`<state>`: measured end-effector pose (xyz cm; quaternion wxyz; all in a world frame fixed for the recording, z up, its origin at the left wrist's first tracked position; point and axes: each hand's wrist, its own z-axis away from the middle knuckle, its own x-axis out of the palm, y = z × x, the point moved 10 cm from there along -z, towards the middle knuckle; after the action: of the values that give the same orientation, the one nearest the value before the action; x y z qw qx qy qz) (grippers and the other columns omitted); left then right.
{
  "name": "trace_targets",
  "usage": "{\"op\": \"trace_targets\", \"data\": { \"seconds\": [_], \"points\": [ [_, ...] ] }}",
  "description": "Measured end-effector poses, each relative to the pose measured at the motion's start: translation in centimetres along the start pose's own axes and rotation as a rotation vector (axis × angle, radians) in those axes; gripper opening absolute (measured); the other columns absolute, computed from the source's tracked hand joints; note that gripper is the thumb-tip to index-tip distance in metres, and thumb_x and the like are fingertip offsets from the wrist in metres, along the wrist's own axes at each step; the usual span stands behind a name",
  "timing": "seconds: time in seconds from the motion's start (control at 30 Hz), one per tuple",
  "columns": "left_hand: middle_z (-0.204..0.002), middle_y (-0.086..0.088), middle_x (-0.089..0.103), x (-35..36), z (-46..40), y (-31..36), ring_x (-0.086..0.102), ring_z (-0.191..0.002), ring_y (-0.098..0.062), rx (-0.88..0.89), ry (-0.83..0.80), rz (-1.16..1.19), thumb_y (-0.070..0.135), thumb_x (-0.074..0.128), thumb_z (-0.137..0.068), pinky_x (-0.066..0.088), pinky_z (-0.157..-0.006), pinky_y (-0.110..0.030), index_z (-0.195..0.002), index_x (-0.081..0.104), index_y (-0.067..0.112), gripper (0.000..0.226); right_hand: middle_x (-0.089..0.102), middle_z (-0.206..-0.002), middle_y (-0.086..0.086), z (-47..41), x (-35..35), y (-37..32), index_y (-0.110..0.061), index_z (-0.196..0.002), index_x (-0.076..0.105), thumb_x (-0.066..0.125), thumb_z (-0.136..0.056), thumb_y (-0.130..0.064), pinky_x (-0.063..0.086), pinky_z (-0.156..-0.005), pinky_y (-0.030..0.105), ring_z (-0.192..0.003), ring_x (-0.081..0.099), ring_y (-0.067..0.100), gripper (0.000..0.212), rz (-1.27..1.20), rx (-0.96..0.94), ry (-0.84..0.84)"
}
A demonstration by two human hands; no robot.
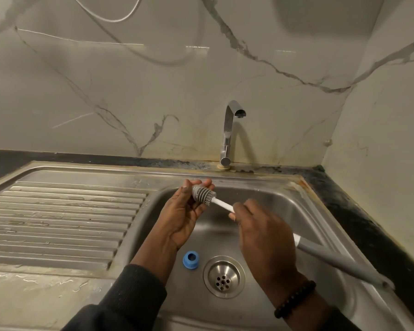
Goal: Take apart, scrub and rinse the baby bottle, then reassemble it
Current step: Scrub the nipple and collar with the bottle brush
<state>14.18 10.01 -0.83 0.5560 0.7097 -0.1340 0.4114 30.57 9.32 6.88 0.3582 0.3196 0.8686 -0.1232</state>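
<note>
Head view, steel sink [304, 211], marble wall [105, 80], chrome tap [228, 132]

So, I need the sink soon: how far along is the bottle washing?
Early to midway. The bottle is apart: a blue ring lies loose in the sink by the drain. In hand: the right hand holds the brush, its head against the left hand. The tap is dry and no bottle body shows, so rinsing and reassembly remain.

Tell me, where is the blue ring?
The blue ring lies on the sink floor, just left of the drain, below the left hand.
</note>
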Motion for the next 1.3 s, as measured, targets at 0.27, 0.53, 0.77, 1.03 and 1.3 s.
{"op": "trace_targets", "data": {
  "seconds": [0.27,0.53,0.77,1.03,1.3],
  "points": [
    [-0.110,-0.019,0.071,1.4,0.4,0.0,0.068,-0.109,-0.030,-0.028,-0.081,0.017,0.028,0.053,-0.091,0.059,-0.088,-0.037,-0.099,0.063,0.004,0.027,0.055,-0.058,-0.003,0.5,3.4,2.0,-0.017,-0.077,0.065,0.047,-0.098,-0.045,0.034,-0.045,0.026,-0.047,0.045,0.009,0.040,-0.530,0.378,-0.493],
    [-0.115,-0.022,0.068,2.4,0.8,-0.4,0.068,-0.109,-0.030,-0.015,-0.100,-0.053,0.026,0.036,-0.104,0.060,-0.085,-0.036,-0.099,0.061,-0.001,0.037,0.051,-0.057,-0.007,2.7,6.0,3.4,-0.018,-0.095,0.065,0.057,-0.091,-0.049,0.030,-0.041,0.019,-0.040,0.039,0.005,0.032,-1.027,0.645,-0.750],
    [-0.113,-0.018,0.071,-0.2,0.1,-0.5,0.071,-0.104,-0.026,0.025,0.038,0.006,0.028,0.038,-0.104,0.061,-0.081,-0.033,-0.100,0.063,0.002,0.036,0.053,-0.077,-0.006,-0.5,1.3,0.6,-0.022,-0.087,0.061,0.074,-0.083,-0.024,0.039,-0.045,0.027,-0.056,0.051,0.014,0.014,-0.072,0.072,-0.147],
    [-0.108,-0.018,0.072,0.1,-0.4,0.7,0.071,-0.103,-0.028,0.091,0.004,0.111,0.030,0.036,-0.104,0.061,-0.078,-0.035,-0.093,0.060,0.001,0.039,0.053,-0.060,-0.003,-0.2,1.5,0.1,-0.023,-0.078,0.061,0.056,-0.095,-0.037,0.028,-0.044,0.027,-0.049,0.049,0.016,0.023,-0.145,0.101,-0.233],
    [-0.111,-0.015,0.072,1.1,0.0,0.6,0.071,-0.103,-0.026,0.090,-0.034,0.076,0.032,0.035,-0.104,0.060,-0.086,-0.037,-0.096,0.061,0.005,0.038,0.046,-0.057,-0.004,3.3,5.6,0.9,-0.007,-0.096,0.070,0.043,-0.101,-0.041,0.028,-0.037,0.020,-0.041,0.032,0.006,0.043,-1.235,0.638,-0.883]
  ]
}}
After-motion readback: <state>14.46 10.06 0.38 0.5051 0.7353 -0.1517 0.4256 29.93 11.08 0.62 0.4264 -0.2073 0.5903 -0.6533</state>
